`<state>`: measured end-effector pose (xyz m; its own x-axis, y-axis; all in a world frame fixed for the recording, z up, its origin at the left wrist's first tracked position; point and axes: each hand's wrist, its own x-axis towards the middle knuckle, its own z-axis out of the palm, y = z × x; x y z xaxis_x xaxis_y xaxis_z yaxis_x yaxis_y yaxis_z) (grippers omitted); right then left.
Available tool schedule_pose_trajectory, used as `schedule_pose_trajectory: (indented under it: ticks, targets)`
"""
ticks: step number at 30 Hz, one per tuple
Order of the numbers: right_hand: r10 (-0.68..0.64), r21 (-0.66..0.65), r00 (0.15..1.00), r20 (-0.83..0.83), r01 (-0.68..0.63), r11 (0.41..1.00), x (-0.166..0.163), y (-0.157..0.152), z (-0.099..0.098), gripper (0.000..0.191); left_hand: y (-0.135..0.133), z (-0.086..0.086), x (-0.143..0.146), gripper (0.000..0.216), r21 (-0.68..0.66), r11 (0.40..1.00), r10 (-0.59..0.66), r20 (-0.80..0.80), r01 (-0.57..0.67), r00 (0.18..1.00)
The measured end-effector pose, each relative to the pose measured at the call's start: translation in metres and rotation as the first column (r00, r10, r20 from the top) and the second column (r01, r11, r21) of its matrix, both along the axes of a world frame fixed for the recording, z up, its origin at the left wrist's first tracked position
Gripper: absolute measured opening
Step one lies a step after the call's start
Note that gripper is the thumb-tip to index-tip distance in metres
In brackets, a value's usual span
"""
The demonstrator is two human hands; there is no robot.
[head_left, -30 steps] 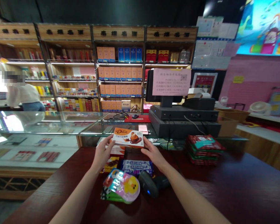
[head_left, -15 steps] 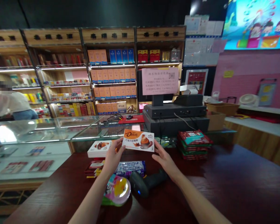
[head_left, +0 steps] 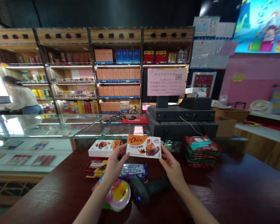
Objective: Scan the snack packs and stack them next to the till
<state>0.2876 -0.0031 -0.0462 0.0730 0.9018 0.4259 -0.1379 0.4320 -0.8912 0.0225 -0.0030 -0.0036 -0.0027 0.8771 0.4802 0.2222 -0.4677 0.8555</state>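
Note:
A white and orange Dove chocolate box (head_left: 144, 147) is held up above the table, its printed front toward me. My left hand (head_left: 117, 160) grips its left end, and my right hand (head_left: 170, 164) closes on its right end. Behind my left hand lies a similar white box (head_left: 102, 148). Below the held box are blue-and-purple wrapped bars (head_left: 134, 170) and red and yellow packets (head_left: 96, 169). A black barcode scanner (head_left: 144, 188) with a blue light lies between my forearms. Beside it is a round pink and yellow package (head_left: 119, 193), partly hidden by my left forearm.
Red and green packets (head_left: 200, 147) are stacked at the right of the dark wooden table (head_left: 242, 186). A cash register with monitor (head_left: 180, 115) stands behind, on a glass display counter (head_left: 84, 130). At far left, another person (head_left: 25, 98) leans over by the shelves.
The view has turned slightly left. The Dove box sits a little lower and nearer, and my right hand has come round its right end, fingers closer to it.

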Motion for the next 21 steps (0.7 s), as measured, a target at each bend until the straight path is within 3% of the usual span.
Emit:
schedule_pose_trajectory:
  ticks: [6, 15, 19, 21]
  targets:
    - [-0.043, 0.019, 0.998, 0.046, 0.042, 0.999, 0.001, -0.002, -0.001, 0.068, -0.003, 0.001, 0.001, 0.047, -0.010, 1.000, -0.025, 0.036, 0.025, 0.999]
    - [-0.046, -0.018, 0.998, 0.048, 0.047, 0.999, 0.006, -0.002, -0.001, 0.071, -0.014, 0.010, 0.005, 0.053, -0.037, 0.999, -0.037, -0.038, 0.036, 0.999]
    - [0.003, -0.048, 0.999, 0.041, -0.001, 0.999, 0.003, -0.003, -0.001, 0.074, -0.022, 0.018, 0.008, 0.047, 0.026, 0.999, -0.042, -0.008, 0.042, 0.999]
    - [0.019, -0.062, 0.999, 0.041, -0.016, 0.998, 0.001, -0.003, -0.001, 0.074, -0.023, 0.020, 0.009, 0.054, 0.059, 0.998, -0.034, 0.015, 0.033, 0.999]
